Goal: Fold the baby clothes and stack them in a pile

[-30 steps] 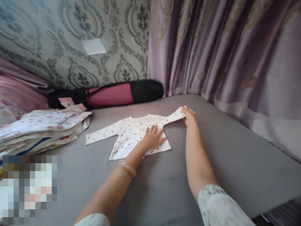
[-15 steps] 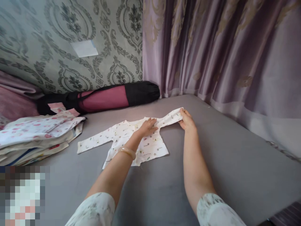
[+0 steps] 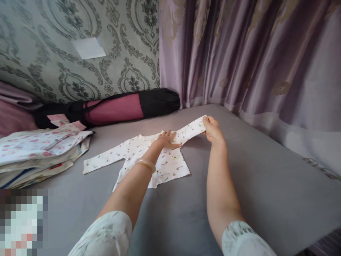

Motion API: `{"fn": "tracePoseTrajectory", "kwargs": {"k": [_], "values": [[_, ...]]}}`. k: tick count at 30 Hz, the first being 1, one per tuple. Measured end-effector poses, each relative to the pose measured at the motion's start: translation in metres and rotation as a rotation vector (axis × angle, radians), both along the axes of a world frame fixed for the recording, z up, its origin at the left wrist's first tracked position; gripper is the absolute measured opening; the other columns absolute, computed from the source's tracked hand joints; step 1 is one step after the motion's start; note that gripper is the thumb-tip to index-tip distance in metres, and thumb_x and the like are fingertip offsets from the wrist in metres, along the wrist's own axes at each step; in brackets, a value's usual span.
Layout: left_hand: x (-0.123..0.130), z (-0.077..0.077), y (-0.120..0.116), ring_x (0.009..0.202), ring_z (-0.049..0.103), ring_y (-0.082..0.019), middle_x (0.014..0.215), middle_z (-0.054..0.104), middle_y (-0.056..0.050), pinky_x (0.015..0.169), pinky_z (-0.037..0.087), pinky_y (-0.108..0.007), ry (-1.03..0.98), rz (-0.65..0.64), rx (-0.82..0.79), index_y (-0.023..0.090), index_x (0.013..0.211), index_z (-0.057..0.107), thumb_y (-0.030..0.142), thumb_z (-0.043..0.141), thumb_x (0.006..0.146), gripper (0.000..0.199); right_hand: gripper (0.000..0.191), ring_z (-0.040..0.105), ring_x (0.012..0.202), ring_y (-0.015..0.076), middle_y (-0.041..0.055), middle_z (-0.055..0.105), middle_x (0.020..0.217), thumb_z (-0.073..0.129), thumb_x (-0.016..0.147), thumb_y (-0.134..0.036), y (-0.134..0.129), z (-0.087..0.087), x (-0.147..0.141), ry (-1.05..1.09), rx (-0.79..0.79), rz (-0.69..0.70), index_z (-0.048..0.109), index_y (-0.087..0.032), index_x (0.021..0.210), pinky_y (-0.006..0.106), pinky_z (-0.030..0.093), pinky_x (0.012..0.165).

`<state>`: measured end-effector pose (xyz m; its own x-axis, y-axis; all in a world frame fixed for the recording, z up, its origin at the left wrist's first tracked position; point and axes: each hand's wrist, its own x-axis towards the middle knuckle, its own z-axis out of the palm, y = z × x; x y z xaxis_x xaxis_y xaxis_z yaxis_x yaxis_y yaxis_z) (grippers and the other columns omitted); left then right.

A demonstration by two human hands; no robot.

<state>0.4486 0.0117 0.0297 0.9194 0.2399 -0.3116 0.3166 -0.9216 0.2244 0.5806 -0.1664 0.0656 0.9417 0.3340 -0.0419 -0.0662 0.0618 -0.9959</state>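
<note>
- My left hand [image 3: 167, 140] lay palm down on the small white long-sleeved top [image 3: 170, 163], fingers loose and spread, grasping nothing, just where the right-hand sleeve [image 3: 190, 131] met the shoulder
- My right hand [image 3: 213, 129] had the end of that sleeve pinched between thumb and fingers, drawing it out to the side and slightly away from me
- The top lay spread in front of me on the grey bed sheet [image 3: 181, 220], its neckline away from me, small printed motifs all over it
- Its other sleeve [image 3: 105, 160] stretched flat out to the left, and my left forearm, with a pale bangle [image 3: 145, 164] at the wrist, crossed over part of the body
- Left of the top, apart from it, sat a pile of clothes [image 3: 45, 145]
- Behind, along the patterned wall [image 3: 114, 46], lay a black and maroon roll bag [image 3: 114, 108]
</note>
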Motion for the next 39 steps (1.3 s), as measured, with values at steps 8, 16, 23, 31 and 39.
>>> {"fn": "tracePoseTrajectory", "kwargs": {"k": [8,16,23,31,39], "values": [[0.021,0.022,-0.001,0.142,0.016,-0.045,0.158,0.02,-0.018,0.109,0.024,-0.059,0.147,0.029,0.04,0.028,0.153,0.021,0.08,0.065,0.053,0.121,0.014,0.062,0.058,0.0123,-0.0045,0.062,0.064,0.049,0.093,-0.033,0.028,0.011,-0.021,0.086,0.117,0.064,0.052,-0.022,0.085,0.026,0.054,0.058],[0.019,0.021,-0.002,0.143,0.015,-0.044,0.158,0.018,-0.018,0.11,0.024,-0.057,0.13,0.031,0.043,0.028,0.153,0.019,0.082,0.062,0.054,0.121,0.017,0.059,0.054,0.0095,-0.0055,0.061,0.062,0.049,0.094,-0.03,0.044,0.008,-0.028,0.164,0.124,0.084,0.052,-0.021,0.08,0.022,0.054,0.055],[-0.028,0.003,0.013,0.145,0.019,-0.037,0.157,0.018,-0.024,0.113,0.026,-0.045,-0.283,0.138,-0.138,0.013,0.151,0.019,0.071,0.061,0.069,0.11,0.016,0.06,0.055,0.0091,-0.0051,0.062,0.065,0.048,0.095,-0.031,0.053,0.006,-0.034,0.147,0.095,0.091,0.053,-0.021,0.083,0.021,0.054,0.054],[-0.118,0.0,0.029,0.1,0.066,-0.02,0.12,0.062,-0.019,0.087,0.053,-0.031,-0.74,0.783,-0.841,0.011,0.127,0.05,0.04,0.058,0.088,0.049,0.018,0.065,0.062,0.0125,-0.0016,0.066,0.078,0.048,0.092,-0.034,0.085,0.002,-0.07,0.014,-0.07,0.173,0.06,-0.022,0.101,0.027,0.056,0.058],[-0.123,-0.026,0.034,0.077,0.067,-0.012,0.097,0.066,-0.01,0.075,0.056,-0.026,-0.889,0.934,-1.079,0.014,0.134,0.043,0.047,0.045,0.095,0.051,0.05,0.066,0.105,0.0211,0.0145,0.066,0.121,0.039,0.096,-0.054,0.112,-0.027,-0.112,-0.08,-0.204,0.681,0.058,-0.02,0.127,0.037,0.053,0.089]]}}
